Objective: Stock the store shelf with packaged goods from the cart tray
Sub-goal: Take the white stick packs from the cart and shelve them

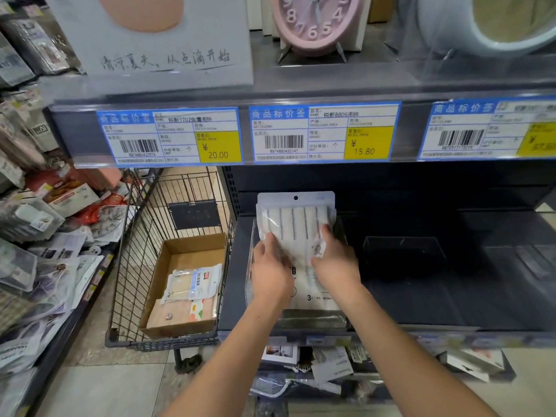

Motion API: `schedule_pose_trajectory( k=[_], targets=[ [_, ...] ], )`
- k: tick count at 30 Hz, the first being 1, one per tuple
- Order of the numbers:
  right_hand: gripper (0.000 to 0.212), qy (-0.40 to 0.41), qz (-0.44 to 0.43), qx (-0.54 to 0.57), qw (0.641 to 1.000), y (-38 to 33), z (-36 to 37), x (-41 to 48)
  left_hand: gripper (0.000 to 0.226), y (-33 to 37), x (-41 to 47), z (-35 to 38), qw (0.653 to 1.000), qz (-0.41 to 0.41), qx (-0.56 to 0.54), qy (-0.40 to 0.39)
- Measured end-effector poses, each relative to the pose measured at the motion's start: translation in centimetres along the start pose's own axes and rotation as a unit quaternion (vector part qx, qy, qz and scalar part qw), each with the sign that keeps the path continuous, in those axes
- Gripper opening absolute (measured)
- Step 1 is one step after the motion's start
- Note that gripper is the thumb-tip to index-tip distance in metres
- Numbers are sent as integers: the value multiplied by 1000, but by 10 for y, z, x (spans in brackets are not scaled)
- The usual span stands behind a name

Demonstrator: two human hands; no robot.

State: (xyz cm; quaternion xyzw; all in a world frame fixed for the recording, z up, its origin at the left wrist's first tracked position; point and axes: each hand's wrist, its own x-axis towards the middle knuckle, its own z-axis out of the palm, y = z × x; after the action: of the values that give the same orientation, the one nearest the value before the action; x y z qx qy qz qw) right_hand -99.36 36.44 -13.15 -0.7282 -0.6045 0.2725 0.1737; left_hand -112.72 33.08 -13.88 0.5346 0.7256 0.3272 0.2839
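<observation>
A flat clear packet of white striped cloth (296,219) lies in a clear plastic bin (249,266) on the dark shelf (421,296). My left hand (270,266) rests flat on the packet's lower left, and my right hand (334,260) presses its lower right, fingers spread over the wrapping. To the left, in the wire cart (144,236), an open cardboard tray (168,284) holds two more packets (192,284), one lying on the other.
A second clear bin (403,254) sits to the right on the same shelf. Price labels (322,133) line the shelf edge above, under a pink clock (316,22). Piles of packaged goods (45,236) fill the left rack. More packets lie on the lower shelf (331,368).
</observation>
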Motion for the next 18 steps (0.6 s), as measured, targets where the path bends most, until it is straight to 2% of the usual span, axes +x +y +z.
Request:
schedule_pose_trajectory(
  k=[4, 8, 11, 15, 18],
  targets=[
    [70, 10, -4, -22, 1000, 2, 10, 3, 35, -3, 2, 2, 1000, -7, 8, -11],
    [70, 10, 6, 12, 1000, 1, 9, 2, 34, -1, 3, 0, 1000, -15, 8, -7],
    [77, 26, -1, 43, 999, 0, 7, -5, 42, 0, 1, -1, 1000, -18, -9, 2],
    [75, 76, -60, 6, 995, -1, 9, -19, 65, 8, -9, -4, 1000, -3, 19, 20],
    [73, 92, -88, -25, 991, -1, 9, -23, 68, 15, -13, -9, 999, 16, 26, 38]
  ],
)
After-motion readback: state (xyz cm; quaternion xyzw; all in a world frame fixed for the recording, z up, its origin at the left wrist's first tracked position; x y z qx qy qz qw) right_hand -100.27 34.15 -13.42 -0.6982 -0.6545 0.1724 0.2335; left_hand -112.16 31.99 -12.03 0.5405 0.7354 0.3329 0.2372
